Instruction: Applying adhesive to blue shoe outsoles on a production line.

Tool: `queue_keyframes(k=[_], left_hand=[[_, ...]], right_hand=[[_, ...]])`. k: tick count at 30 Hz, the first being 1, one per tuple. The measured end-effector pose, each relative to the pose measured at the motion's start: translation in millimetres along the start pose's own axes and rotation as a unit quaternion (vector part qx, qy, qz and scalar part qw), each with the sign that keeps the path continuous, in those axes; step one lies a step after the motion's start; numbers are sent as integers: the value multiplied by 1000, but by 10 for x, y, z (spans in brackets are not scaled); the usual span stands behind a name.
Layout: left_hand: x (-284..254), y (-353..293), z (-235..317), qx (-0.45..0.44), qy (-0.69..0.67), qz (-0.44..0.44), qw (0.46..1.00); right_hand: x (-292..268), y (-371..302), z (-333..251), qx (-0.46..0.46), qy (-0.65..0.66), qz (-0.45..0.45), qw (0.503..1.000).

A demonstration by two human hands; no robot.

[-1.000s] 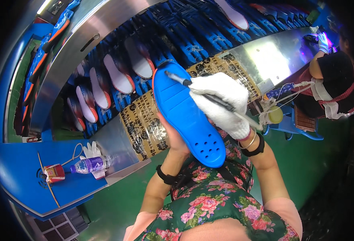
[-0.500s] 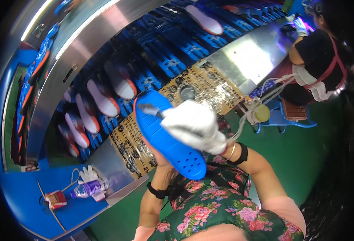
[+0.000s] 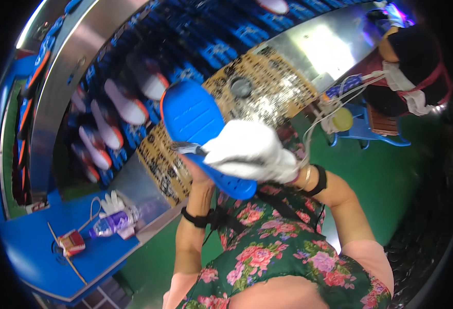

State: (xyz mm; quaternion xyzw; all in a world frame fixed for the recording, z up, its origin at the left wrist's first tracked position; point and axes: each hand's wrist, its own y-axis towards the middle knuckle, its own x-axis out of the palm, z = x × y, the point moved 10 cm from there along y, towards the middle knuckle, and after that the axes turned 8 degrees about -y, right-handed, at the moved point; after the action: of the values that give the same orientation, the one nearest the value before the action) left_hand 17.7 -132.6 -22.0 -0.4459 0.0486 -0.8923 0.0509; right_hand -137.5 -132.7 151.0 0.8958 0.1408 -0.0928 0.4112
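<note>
A blue shoe insole (image 3: pixel 191 112) with an orange edge, grooves and small holes is held up in front of me. My bare left hand (image 3: pixel 199 172) grips it from beneath, fingers mostly hidden behind it. Across the insole's middle, my right hand (image 3: pixel 252 150), in a white glove, is closed round a brush (image 3: pixel 187 148). The brush's bristle end lies at the insole's left edge, near my left hand; whether it touches the surface I cannot tell. The glove covers part of the insole's lower half.
Behind lies a conveyor with several pale, orange-edged insoles (image 3: pixel 126 103). A small dark round pot (image 3: pixel 241 87) stands on a tape-covered board (image 3: pixel 267 77). At left, a blue table (image 3: pixel 36 257) bears a purple-labelled bottle (image 3: pixel 112 222) and a glove (image 3: pixel 113 202). A co-worker (image 3: pixel 416 67) sits at far right.
The brush has moved from the insole's upper part down to its left edge near the middle. The insole has shifted up and tilted, and my view has turned slightly.
</note>
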Motion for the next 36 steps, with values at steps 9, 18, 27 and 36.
queue_keyframes(k=[9, 18, 27, 36], left_hand=[[195, 28, -6, -45, -202, -101, 973], [155, 83, -40, -85, -61, -70, 992], [188, 213, -36, -113, -125, -139, 976], [223, 299, 61, -84, -158, -205, 962]], right_hand=[[232, -171, -144, -57, -49, -20, 997], [189, -185, -57, -11, -72, -42, 996], [145, -297, -41, 0, -58, -22, 998], [69, -388, 163, 105, 24, 4, 994]])
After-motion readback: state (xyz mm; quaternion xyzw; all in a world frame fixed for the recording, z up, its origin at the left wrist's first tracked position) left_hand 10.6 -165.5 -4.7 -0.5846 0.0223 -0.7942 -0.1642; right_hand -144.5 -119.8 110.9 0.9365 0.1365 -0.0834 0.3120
